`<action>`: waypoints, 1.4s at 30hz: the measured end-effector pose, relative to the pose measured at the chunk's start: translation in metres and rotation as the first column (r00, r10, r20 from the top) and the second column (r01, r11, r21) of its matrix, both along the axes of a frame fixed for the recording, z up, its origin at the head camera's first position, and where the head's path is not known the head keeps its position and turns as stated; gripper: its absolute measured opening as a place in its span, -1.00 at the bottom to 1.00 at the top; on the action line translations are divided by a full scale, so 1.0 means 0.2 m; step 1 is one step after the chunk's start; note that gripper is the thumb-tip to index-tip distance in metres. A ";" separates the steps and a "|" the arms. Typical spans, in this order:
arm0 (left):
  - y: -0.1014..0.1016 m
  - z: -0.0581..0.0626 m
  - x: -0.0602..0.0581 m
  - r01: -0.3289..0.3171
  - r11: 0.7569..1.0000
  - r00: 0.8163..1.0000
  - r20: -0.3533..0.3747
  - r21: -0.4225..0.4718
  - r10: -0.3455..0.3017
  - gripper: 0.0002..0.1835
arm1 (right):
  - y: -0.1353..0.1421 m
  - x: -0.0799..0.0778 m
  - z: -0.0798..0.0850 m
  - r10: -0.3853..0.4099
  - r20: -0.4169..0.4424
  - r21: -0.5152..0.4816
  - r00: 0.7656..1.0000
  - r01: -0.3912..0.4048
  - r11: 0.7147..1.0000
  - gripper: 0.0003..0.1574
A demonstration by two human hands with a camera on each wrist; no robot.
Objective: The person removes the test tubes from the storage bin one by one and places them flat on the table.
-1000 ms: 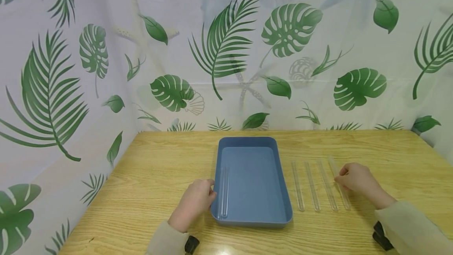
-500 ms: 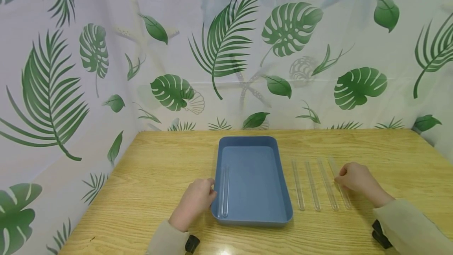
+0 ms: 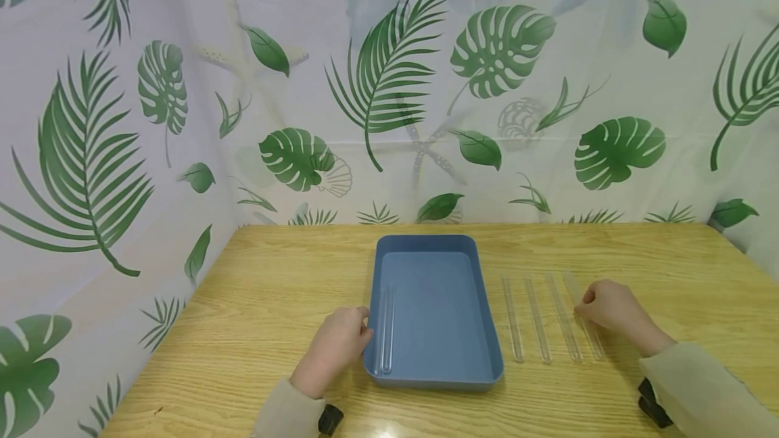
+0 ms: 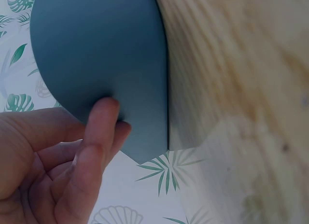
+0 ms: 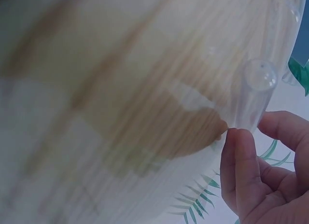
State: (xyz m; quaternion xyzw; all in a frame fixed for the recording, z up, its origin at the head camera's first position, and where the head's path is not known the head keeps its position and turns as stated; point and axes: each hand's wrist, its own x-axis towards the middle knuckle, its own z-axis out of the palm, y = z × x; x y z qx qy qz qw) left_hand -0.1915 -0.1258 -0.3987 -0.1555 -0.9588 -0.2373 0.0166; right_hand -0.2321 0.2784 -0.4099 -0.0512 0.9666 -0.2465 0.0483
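Note:
A blue rectangular tray (image 3: 438, 316) sits mid-table, with two clear test tubes (image 3: 388, 330) lying side by side along its left wall. My left hand (image 3: 337, 343) pinches the tray's left wall; in the left wrist view its fingertips (image 4: 105, 113) press against the outside of that wall. To the right of the tray, several clear test tubes lie in a spaced row. Thumb and fingers of my right hand (image 3: 617, 309) pinch the rightmost test tube (image 3: 594, 342). Its rounded end shows up close in the right wrist view, where the test tube (image 5: 253, 93) stands between thumb and fingers.
The other tubes in the row, a left one (image 3: 512, 320), a middle one (image 3: 538, 322) and one beside my right hand (image 3: 563, 318), lie on the wooden table (image 3: 274, 276). A leaf-printed cloth (image 3: 389, 86) hangs behind and at the left side.

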 end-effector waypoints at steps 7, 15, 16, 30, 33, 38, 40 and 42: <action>0.00 0.00 0.00 0.005 1.000 1.000 -0.014 -0.008 -0.006 -0.72 | 0.00 0.00 0.00 -0.005 0.008 0.013 1.000 0.005 1.000 -0.82; 0.00 0.00 0.00 0.003 1.000 1.000 -0.001 -0.004 -0.003 -0.72 | 0.00 0.00 0.01 -0.005 0.006 0.018 1.000 0.005 1.000 -0.81; 0.00 0.00 0.00 0.004 1.000 1.000 -0.003 -0.006 -0.004 -0.72 | 0.00 0.00 0.01 -0.006 0.004 0.018 1.000 0.006 1.000 -0.81; 0.00 0.00 0.00 0.006 1.000 1.000 -0.003 0.004 -0.006 -0.72 | 0.01 -0.01 0.01 -0.010 0.010 0.002 1.000 0.010 1.000 -0.69; 0.00 0.00 0.00 0.008 1.000 1.000 -0.008 -0.002 -0.008 -0.72 | 0.01 -0.01 0.01 -0.014 0.015 -0.001 1.000 0.014 1.000 -0.67; 0.00 -0.01 0.00 0.012 1.000 1.000 -0.015 -0.002 -0.012 -0.72 | 0.01 -0.01 0.00 -0.009 0.024 -0.015 1.000 0.009 1.000 -0.70; 0.00 -0.01 0.00 0.013 1.000 1.000 -0.017 -0.003 -0.013 -0.72 | 0.01 -0.01 0.00 -0.007 0.033 -0.019 0.999 0.008 1.000 -0.72; 0.00 -0.01 0.00 0.012 1.000 1.000 -0.016 -0.003 -0.012 -0.72 | 0.00 -0.01 0.00 -0.005 0.032 -0.020 0.999 0.006 1.000 -0.73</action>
